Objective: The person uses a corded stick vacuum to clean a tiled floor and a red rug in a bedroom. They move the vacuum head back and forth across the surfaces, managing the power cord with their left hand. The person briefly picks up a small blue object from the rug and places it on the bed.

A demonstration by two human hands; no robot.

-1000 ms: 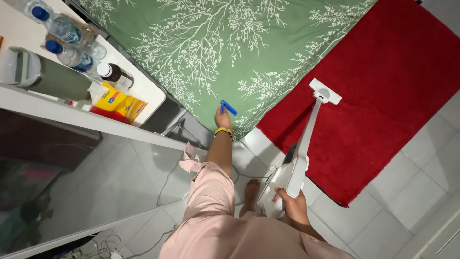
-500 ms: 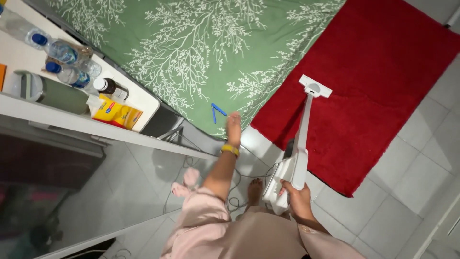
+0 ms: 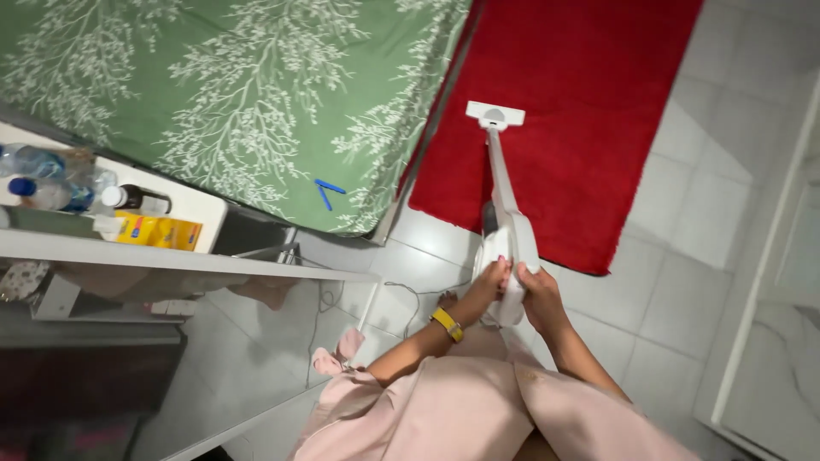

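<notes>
The left hand point(image 3: 489, 286) has joined the right hand point(image 3: 536, 290), both hands gripping the white stick vacuum point(image 3: 507, 230).

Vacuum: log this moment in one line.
left hand on stick vacuum body | right hand gripping handle | floor head on red rug

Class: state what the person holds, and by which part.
Both hands, left hand and right hand, grip the white stick vacuum at its handle end.
</notes>
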